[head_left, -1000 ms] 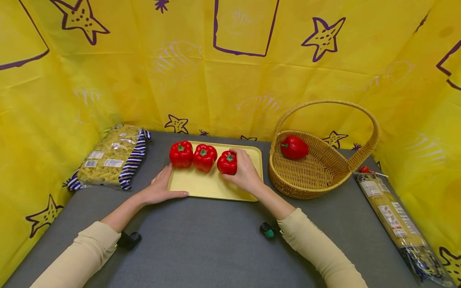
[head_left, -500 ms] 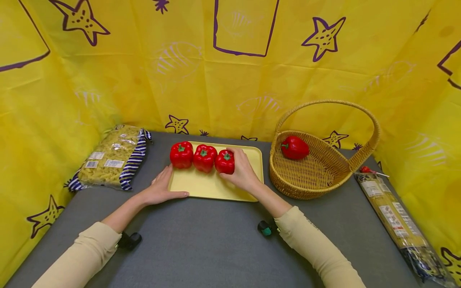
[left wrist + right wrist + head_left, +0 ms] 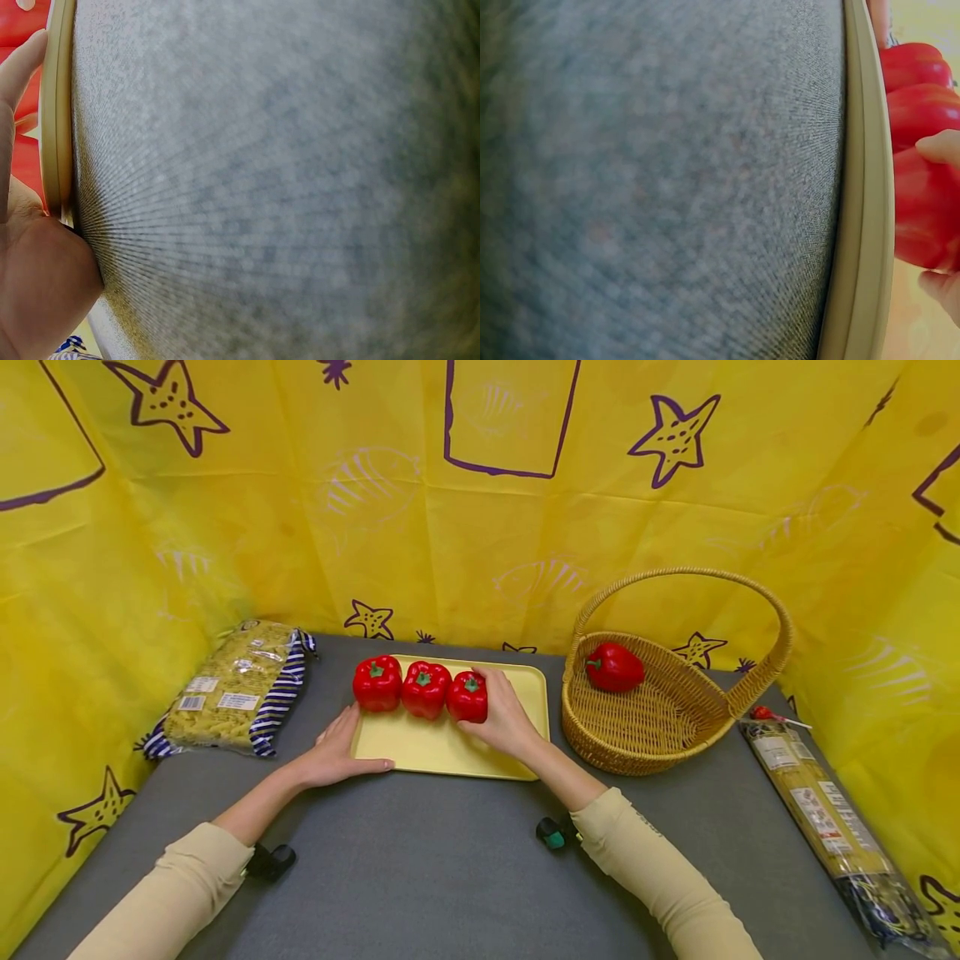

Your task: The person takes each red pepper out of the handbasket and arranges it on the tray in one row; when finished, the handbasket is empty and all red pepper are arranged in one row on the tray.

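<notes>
Three red bell peppers with green stems stand in a row on the pale yellow tray [image 3: 450, 752]: the left pepper [image 3: 377, 683], the middle pepper [image 3: 427, 691] and the right pepper [image 3: 467, 697]. My right hand [image 3: 506, 720] grips the right pepper from its right side, fingers behind and thumb in front. In the right wrist view, the fingertips are against that pepper [image 3: 926, 210]. My left hand [image 3: 332, 755] rests at the tray's near left corner, thumb stretched along the front edge. The left wrist view has this hand [image 3: 45, 277] beside the tray rim [image 3: 58, 112].
Right of the tray stands a wicker basket [image 3: 645, 752] with a tall handle and another red pepper [image 3: 615, 667] inside. A pasta bag [image 3: 232, 689] lies at the left. At the right are a long spaghetti pack [image 3: 813, 810] and a red lollipop [image 3: 763, 713]. Yellow cloth [image 3: 480, 543] surrounds the table.
My right hand has moved the right pepper slightly left, closing the gap to the middle pepper. The left hand has stayed at the tray's corner.
</notes>
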The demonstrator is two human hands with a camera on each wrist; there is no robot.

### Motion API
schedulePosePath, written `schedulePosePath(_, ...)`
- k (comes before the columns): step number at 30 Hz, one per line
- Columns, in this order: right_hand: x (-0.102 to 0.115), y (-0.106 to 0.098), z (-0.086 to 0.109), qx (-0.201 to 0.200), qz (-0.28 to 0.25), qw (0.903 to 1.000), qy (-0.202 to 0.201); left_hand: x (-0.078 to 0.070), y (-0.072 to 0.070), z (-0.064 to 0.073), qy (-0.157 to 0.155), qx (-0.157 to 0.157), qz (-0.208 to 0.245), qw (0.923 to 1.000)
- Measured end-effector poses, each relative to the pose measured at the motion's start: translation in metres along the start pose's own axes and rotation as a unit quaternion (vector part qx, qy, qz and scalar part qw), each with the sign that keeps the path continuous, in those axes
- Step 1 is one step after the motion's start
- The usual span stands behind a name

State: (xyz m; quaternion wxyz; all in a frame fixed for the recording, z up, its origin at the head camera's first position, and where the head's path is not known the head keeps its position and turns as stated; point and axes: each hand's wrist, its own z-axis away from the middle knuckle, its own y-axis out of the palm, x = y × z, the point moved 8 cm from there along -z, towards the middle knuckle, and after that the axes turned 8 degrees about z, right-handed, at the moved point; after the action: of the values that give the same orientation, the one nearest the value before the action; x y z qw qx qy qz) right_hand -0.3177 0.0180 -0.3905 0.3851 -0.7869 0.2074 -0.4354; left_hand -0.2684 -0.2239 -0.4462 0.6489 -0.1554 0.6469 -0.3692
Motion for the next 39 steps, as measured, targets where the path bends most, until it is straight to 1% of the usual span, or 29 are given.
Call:
schedulePosePath(8,-0.002,-0.001,0.001,-0.001,0.003,1.0,-0.002,-0.003,0.002,-0.001,0.006,0.001,0.005,1.0)
schedulePosePath(12,-0.002,-0.002,0.002,-0.003,0.007,1.0,-0.002,-0.003,0.002,-0.002,0.006,-0.001,-0.001,1.0)
schedulePosePath(19,-0.003,-0.009,0.005,-0.013,0.025,0.9996,0.002,-0.004,0.003,-0.003,0.003,0.002,-0.001,1.0)
schedulePosePath(24,0.002,-0.02,0.01,-0.028,0.045,0.9985,-0.012,-0.003,0.002,-0.004,0.009,-0.004,-0.002,0.9999)
schedulePosePath(30,0.007,-0.038,0.019,-0.049,0.043,0.9975,-0.027,-0.002,0.0,-0.002,0.018,-0.009,0.001,0.9998)
schedulePosePath(39,0.012,-0.07,0.034,-0.089,0.048,0.9928,-0.065,0.001,0.0,-0.002,0.007,-0.005,0.0,1.0)
